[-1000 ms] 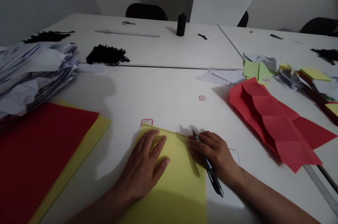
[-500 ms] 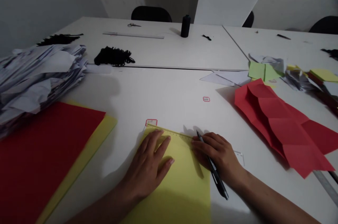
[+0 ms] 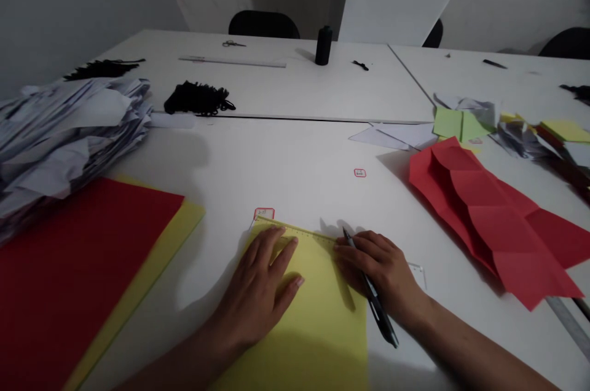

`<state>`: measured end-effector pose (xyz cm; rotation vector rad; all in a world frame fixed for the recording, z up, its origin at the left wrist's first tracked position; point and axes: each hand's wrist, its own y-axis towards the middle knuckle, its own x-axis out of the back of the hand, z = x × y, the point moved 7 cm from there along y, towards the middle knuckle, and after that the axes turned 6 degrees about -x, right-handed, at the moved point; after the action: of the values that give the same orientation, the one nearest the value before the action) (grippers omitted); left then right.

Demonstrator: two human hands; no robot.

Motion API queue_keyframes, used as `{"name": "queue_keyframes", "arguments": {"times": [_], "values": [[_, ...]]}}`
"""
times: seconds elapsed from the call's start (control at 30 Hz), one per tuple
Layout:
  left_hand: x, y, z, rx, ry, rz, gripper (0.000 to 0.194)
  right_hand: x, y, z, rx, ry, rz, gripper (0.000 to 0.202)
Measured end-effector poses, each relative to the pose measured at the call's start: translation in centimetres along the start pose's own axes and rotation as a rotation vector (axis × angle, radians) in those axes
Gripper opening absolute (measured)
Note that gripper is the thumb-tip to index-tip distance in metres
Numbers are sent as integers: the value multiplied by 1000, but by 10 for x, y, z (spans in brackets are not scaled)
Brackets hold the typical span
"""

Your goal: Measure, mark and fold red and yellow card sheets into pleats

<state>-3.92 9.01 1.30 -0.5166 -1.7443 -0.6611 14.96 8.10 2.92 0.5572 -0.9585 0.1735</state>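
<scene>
A yellow sheet point(image 3: 318, 323) lies on the white table in front of me, with a clear ruler point(image 3: 306, 235) across its far edge. My left hand point(image 3: 260, 286) rests on the ruler and sheet, palm down, fingers spread. My right hand point(image 3: 380, 271) touches the ruler near the sheet's far right corner and holds a black pen point(image 3: 375, 305) between its fingers. The pen slants, its tip pointing away from me. The ruler's right end shows beyond my right hand. A red-framed label point(image 3: 264, 213) sits at the sheet's far left corner.
Red and yellow sheets point(image 3: 92, 262) lie at the left below a pile of white paper point(image 3: 69, 133). Folded red paper point(image 3: 488, 213) is at the right. Farther back are black yarn point(image 3: 198, 98), a black spool point(image 3: 324, 45), scissors point(image 3: 233, 43) and a long ruler point(image 3: 233, 62).
</scene>
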Motion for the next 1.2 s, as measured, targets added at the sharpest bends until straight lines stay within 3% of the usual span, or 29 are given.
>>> {"name": "queue_keyframes", "arguments": {"times": [0.93,1.03,1.2], "values": [[3,0,-1,-16,7,-7,48,0,1,-1,-6,11,-10,26],[3,0,-1,-19,8,-11,48,1,4,-4,-53,114,9,23],[1,1,-1,-16,-12,-26,47,20,17,-15,-276,405,-16,22]]}}
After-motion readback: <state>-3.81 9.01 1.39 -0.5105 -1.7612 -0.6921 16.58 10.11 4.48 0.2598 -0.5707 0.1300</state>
